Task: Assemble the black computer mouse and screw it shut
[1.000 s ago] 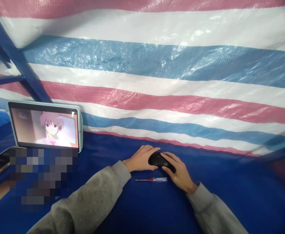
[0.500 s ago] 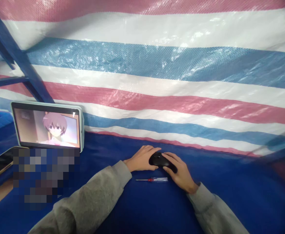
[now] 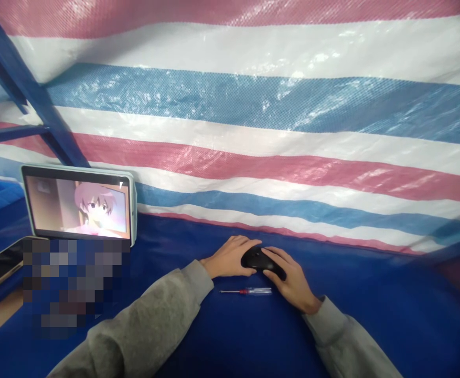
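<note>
Black plastic gleams on the computer mouse, which sits between the two hands towards the far edge of the table, nearer to that edge than the screwdriver is. Its long axis slants from the far left to the near right, so each hand has one end. The left hand brackets the left end, fingers along the far side and thumb along the near side; the right hand pinches the other end between thumb and fingers, its palm on the right. Both hands touch the mouse, so neither is nearer; whether its underside rests on the table or is slightly raised, I cannot tell. On the near side, just apart from the mouse, the screwdriver lies flat, its axis running left to right, the tip towards the left sleeve and the clear handle near the right thumb. Well apart, towards the table's left, a tablet leans upright and a phone lies before it.
</note>
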Demonstrator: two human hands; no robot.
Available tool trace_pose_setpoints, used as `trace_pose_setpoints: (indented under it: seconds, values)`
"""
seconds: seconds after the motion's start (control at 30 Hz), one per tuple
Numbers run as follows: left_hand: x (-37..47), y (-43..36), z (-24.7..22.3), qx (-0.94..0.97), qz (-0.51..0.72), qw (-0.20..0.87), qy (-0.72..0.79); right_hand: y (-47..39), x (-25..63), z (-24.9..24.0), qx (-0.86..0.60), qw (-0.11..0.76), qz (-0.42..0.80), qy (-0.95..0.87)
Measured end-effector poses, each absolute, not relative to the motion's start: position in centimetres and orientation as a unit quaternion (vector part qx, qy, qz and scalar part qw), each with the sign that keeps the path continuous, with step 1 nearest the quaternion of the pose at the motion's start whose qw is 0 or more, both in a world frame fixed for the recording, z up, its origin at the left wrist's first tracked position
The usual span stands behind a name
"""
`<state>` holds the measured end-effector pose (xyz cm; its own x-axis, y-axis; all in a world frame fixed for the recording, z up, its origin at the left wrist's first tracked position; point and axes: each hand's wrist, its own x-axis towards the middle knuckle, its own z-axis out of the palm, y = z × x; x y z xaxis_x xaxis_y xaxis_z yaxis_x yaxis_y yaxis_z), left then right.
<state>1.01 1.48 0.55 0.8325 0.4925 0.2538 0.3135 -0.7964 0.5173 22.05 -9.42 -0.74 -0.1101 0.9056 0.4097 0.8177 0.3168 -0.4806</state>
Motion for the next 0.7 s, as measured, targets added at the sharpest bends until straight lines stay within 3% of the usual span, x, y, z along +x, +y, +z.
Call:
trace_pose_setpoints:
  seconds: [0.7]
  values:
    - [0.93, 1.25, 0.97, 0.931, 0.224, 0.195, 0.211, -9.26, 21.90, -0.96, -0.565, 0.342, 0.082, -0.746]
